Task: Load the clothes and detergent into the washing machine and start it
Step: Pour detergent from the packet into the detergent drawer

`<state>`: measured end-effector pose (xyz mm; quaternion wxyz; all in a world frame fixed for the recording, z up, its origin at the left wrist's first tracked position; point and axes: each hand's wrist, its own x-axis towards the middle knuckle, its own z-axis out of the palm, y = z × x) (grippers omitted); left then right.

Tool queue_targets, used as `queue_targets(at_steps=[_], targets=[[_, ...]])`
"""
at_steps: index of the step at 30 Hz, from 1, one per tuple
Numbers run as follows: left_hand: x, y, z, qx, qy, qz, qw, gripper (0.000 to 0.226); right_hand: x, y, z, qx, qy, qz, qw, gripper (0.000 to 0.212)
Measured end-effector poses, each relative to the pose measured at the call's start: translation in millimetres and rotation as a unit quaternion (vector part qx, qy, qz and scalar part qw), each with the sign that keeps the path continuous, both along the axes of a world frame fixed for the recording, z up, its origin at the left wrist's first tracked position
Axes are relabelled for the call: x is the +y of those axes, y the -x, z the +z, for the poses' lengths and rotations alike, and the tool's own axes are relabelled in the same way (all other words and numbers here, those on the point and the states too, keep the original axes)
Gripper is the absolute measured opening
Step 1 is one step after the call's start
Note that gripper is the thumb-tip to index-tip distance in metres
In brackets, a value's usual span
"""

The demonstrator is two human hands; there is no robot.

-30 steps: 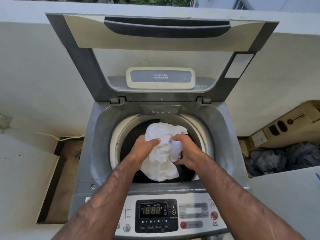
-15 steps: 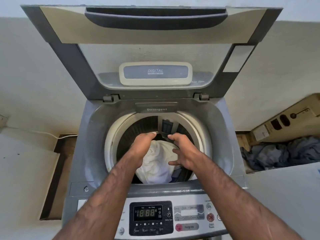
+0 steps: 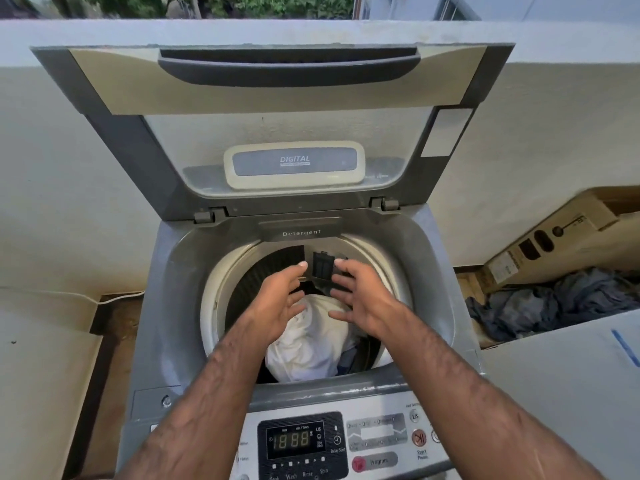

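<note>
A grey top-loading washing machine (image 3: 166, 306) stands with its lid (image 3: 270, 95) raised upright. A white cloth (image 3: 311, 344) lies inside the drum (image 3: 221, 296), with something dark beside it at the right. My left hand (image 3: 280, 299) and my right hand (image 3: 360, 296) hover above the drum opening, fingers spread, holding nothing. A drawer marked "Detergent" (image 3: 300, 232) sits at the back rim. The control panel (image 3: 377, 441) at the front shows a lit display (image 3: 294, 439) reading 18:88 and a Start/Pause button (image 3: 419, 437).
A pile of dark blue-grey clothes (image 3: 554, 303) lies to the right of the machine beside a cardboard box (image 3: 561, 237). White surfaces flank the machine on both sides. A white cable (image 3: 86, 296) runs along the left. A wall stands behind the lid.
Both hands let go of the white cloth, which dropped into the drum. The hands have lifted and opened above it.
</note>
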<state>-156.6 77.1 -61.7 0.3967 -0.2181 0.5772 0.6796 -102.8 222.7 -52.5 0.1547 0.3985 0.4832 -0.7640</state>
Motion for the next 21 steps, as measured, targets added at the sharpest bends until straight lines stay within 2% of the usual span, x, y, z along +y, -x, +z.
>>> queue_targets(at_steps=[2,5,7,8,11,13,15,18,21], targets=[[2,7,4,-0.020,-0.052,0.055,0.997,0.070,0,12,4,0.019,0.033,-0.029,0.999,0.050],[6,23,7,-0.039,-0.111,0.155,0.981,0.084,-1,31,8,0.048,0.082,-0.082,0.992,0.069],[11,36,9,-0.037,-0.142,0.193,0.970,0.085,-3,44,10,0.065,0.113,-0.111,0.985,0.077],[13,41,11,-0.031,-0.154,0.200,0.967,0.077,-4,50,12,0.069,0.125,-0.122,0.982,0.078],[21,57,10,-0.020,-0.162,0.209,0.964,0.031,-8,67,15,0.072,0.143,-0.153,0.975,0.070],[25,64,7,-0.026,-0.163,0.229,0.959,0.021,-10,74,15,0.066,0.151,-0.180,0.970,0.055],[28,68,3,-0.025,-0.165,0.234,0.958,0.022,-11,80,10,0.057,0.152,-0.189,0.969,0.051],[34,73,-7,-0.023,-0.172,0.245,0.954,0.027,-11,85,1,0.060,0.145,-0.185,0.970,0.061],[40,79,-14,-0.034,-0.170,0.287,0.942,0.044,-11,91,-6,0.063,0.136,-0.199,0.969,0.061]])
